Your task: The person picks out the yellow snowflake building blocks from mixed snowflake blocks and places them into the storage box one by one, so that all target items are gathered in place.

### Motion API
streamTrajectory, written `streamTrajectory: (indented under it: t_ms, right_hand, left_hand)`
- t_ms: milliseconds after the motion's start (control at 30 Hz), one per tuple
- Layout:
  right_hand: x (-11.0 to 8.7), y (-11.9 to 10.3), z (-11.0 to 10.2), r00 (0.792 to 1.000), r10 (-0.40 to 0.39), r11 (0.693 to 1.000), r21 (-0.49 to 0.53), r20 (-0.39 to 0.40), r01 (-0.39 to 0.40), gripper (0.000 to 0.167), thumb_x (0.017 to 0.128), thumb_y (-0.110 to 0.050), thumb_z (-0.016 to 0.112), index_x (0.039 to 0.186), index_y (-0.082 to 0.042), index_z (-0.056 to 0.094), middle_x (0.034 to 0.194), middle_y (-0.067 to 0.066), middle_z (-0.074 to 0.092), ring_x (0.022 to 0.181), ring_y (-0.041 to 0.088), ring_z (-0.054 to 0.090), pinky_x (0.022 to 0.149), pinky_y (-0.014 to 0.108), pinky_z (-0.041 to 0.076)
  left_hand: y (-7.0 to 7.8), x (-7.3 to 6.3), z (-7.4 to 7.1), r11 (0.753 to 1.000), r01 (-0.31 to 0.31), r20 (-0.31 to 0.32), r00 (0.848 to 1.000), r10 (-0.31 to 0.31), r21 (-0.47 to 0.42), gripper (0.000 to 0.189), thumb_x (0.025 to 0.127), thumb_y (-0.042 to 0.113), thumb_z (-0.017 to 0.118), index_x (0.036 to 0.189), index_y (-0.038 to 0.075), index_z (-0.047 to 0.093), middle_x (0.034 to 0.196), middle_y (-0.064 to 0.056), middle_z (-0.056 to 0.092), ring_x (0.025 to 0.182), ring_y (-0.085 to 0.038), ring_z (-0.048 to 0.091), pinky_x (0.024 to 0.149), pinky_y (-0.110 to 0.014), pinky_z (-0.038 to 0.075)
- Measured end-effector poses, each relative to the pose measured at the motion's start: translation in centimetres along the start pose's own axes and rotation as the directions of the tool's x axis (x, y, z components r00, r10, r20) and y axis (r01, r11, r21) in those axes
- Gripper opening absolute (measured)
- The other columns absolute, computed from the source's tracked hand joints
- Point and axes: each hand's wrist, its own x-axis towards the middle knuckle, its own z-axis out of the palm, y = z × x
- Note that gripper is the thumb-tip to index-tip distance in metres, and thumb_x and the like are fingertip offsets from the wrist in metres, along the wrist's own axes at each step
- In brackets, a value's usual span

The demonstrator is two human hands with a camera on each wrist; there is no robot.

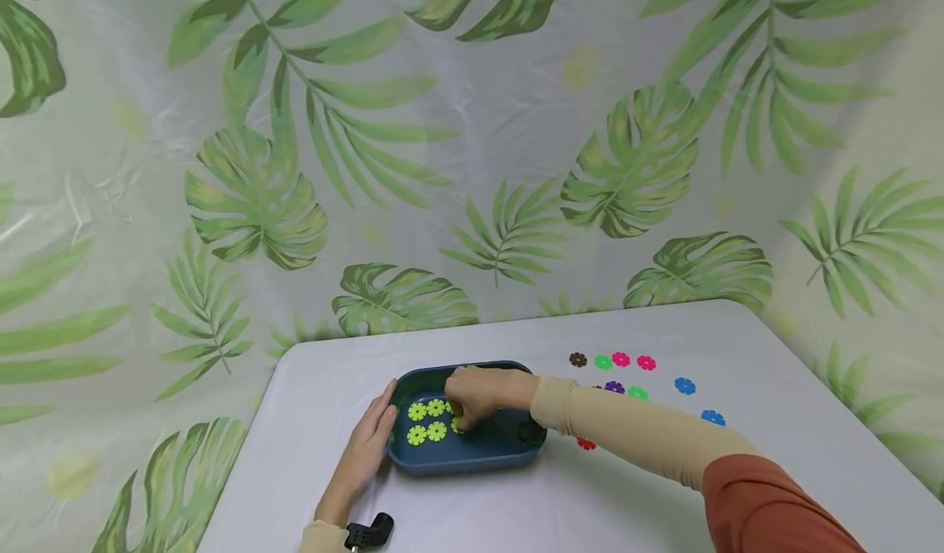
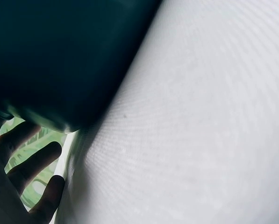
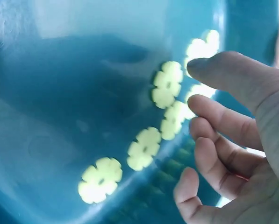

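A dark blue tray with rounded corners stands on the table. Against its left end rests my left hand, fingers fairly straight; the left wrist view shows some of these fingers spread beside the tray wall. Several yellow flower-shaped discs lie flat in rows on the tray floor. My right hand reaches into the tray over them. In the right wrist view, its thumb and loosely bent fingers stand apart close to a yellow disc, with no disc visibly lifted.
Right of the tray lie scattered flower discs, among them a brown one, a pink one, a purple one and a blue one. A red disc sits partly under the right forearm. Behind the table hangs a leaf-patterned curtain.
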Motion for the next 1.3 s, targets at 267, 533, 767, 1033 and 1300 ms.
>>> streamTrajectory:
  t_ms: [267,533,767,1033,1300]
  right_hand:
    - [-2.7,1.1,-2.7,0.985,-0.032,0.998,0.056,-0.171,0.042,0.012,0.092,-0.021,0.076,0.081,-0.02,0.073,0.075,-0.013,0.061,0.067,0.002,0.056,0.063,0.019,0.05]
    - [-7.4,3.7,-4.1,0.942,0.039,0.997,0.079,-0.333,-0.013,0.009,0.093,-0.022,0.074,0.085,-0.02,0.073,0.081,-0.009,0.058,0.07,0.005,0.053,0.066,0.024,0.048]
    - [-12.5,6.3,-2.8,0.887,0.181,0.975,0.197,-0.425,-0.105,0.008,0.091,-0.019,0.076,0.085,-0.02,0.073,0.08,-0.008,0.058,0.072,0.009,0.053,0.063,0.024,0.048]
    - [-18.2,8.1,0.3,0.828,0.293,0.946,0.272,-0.478,-0.178,0.006,0.091,-0.014,0.076,0.087,-0.017,0.073,0.082,-0.009,0.06,0.075,0.012,0.058,0.069,0.027,0.052]
    - [-23.0,9.0,4.2,0.776,0.409,0.889,0.4,-0.48,-0.221,0.006,0.09,-0.01,0.077,0.087,-0.013,0.072,0.076,-0.011,0.057,0.069,0.007,0.052,0.06,0.023,0.048]
  left_hand:
    - [0.2,-0.1,0.1,1.0,-0.003,-0.004,1.0,0.003,0.014,0.052,0.112,0.032,0.04,0.161,0.018,0.031,0.16,-0.008,0.037,0.149,-0.032,0.03,0.12,-0.057,0.021]
    - [-0.2,0.0,0.2,1.0,0.003,-0.009,1.0,-0.003,0.019,0.053,0.112,0.034,0.039,0.161,0.018,0.031,0.159,-0.008,0.038,0.147,-0.032,0.033,0.119,-0.057,0.022]
    - [-0.2,-0.1,0.3,1.0,0.006,-0.009,1.0,-0.006,0.021,0.051,0.112,0.033,0.038,0.161,0.02,0.031,0.16,-0.008,0.037,0.149,-0.032,0.029,0.119,-0.058,0.02]
    - [-0.1,-0.2,0.4,1.0,-0.001,-0.013,1.0,0.002,0.021,0.051,0.112,0.03,0.038,0.161,0.018,0.031,0.158,-0.01,0.04,0.148,-0.034,0.03,0.119,-0.058,0.021]
    - [0.1,-0.3,0.4,1.0,0.013,-0.004,1.0,-0.013,0.01,0.051,0.112,0.032,0.037,0.161,0.018,0.03,0.158,-0.011,0.039,0.148,-0.036,0.029,0.119,-0.06,0.02]
